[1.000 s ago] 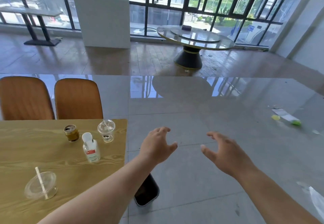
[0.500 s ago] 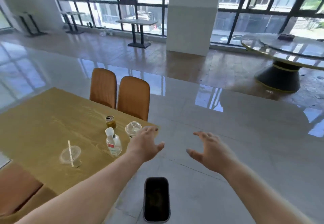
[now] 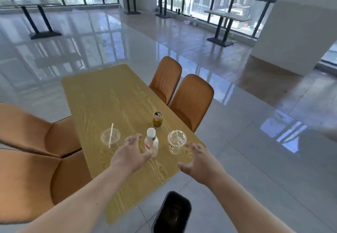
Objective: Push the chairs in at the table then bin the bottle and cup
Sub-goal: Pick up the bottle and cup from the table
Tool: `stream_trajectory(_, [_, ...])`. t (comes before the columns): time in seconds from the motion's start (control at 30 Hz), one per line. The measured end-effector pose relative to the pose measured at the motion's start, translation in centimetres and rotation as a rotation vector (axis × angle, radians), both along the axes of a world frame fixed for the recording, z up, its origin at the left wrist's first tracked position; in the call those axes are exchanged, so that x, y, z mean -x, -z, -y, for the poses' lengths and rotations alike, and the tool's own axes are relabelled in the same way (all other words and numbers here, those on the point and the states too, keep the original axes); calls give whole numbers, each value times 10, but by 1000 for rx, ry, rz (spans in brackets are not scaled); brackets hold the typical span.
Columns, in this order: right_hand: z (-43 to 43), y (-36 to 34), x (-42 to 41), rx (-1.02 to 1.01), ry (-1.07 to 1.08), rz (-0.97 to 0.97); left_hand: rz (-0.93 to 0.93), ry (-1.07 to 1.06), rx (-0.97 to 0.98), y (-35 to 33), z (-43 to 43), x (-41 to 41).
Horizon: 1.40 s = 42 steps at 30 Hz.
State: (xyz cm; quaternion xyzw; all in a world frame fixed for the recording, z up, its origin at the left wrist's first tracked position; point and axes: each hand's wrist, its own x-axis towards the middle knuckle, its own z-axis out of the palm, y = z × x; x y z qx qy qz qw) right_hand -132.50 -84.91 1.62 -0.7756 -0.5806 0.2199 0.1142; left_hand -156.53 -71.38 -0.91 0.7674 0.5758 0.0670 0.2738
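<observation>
A clear plastic bottle with a white cap stands near the close end of the wooden table. My left hand hovers open just left of it, fingers spread, almost touching its base. A clear lidded cup stands to the bottle's right; my right hand is open just in front of it, holding nothing. A second clear cup with a straw sits further left. Two brown chairs stand at the table's right side, two more at its left. A black bin stands on the floor below my hands.
A gold can stands behind the bottle. Glossy tiled floor surrounds the table. Black-legged tables stand along the far windows, and a white pillar rises at the right.
The view has swung left, bringing the table under my hands. Both hands have moved forward over the table, the left close to the bottle, the right close to the lidded cup.
</observation>
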Motion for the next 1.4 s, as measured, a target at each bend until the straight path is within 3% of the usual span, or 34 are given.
stream_trajectory(0.17, [-46,19,-39,132,-31,14,63,-86,143,42,-40,-44])
stream_trajectory(0.37, [-97,50,-90,113,23,-13,130,-236,187,89,-88,-87])
stream_trajectory(0.63, [-169,121,-113,161,-293,-58,177,-348,181,127,-81,-99])
stream_trajectory(0.83, [-202,158,-111,167,-540,-98,197,-654,189,132,-3,-109])
stream_trajectory(1.1, [-140,152,-113,130,-730,-137,229,-826,207,122,104,-137])
stream_trajectory(1.27, [-66,151,-117,291,-794,-63,151,-843,295,134,168,-127])
stream_trajectory(1.4, [-15,153,-133,374,-750,-29,200,-880,234,131,213,-126])
